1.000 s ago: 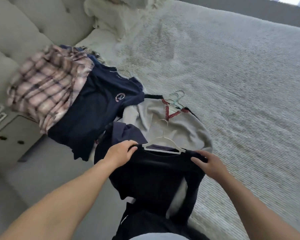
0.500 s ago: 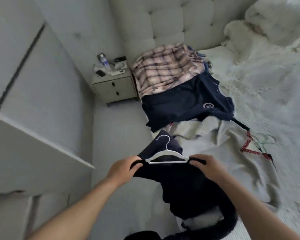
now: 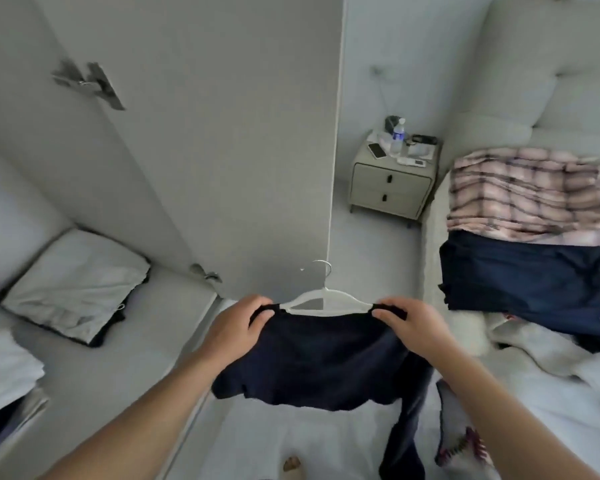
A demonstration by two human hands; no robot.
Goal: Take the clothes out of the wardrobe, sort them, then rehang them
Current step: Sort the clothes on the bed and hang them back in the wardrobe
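dark garment on its hanger, carried toward the wardrobe

the left hand (image 3: 236,325) and right hand (image 3: 411,327) each pinch one shoulder of the dark garment (image 3: 312,362), fingers curled over the cloth where it drapes the white hanger (image 3: 321,299); both grips are closed on garment and hanger ends together. holding at the two shoulders likely keeps the cloth spread and stops it sliding off, while the metal hook stands free and upright between the hands, ready for a rail. the garment hangs in the near centre, clear of the bed (image 3: 465,323) on the right, facing the open wardrobe door (image 3: 222,150) on the left. on the bed lie a plaid shirt (image 3: 520,195) and a navy shirt (image 3: 520,278), overlapping, apparently sorted and awaiting rehanging. folded pale cloth (image 3: 77,282) rests on a wardrobe shelf at far left. a nightstand (image 3: 392,188) stands beyond.
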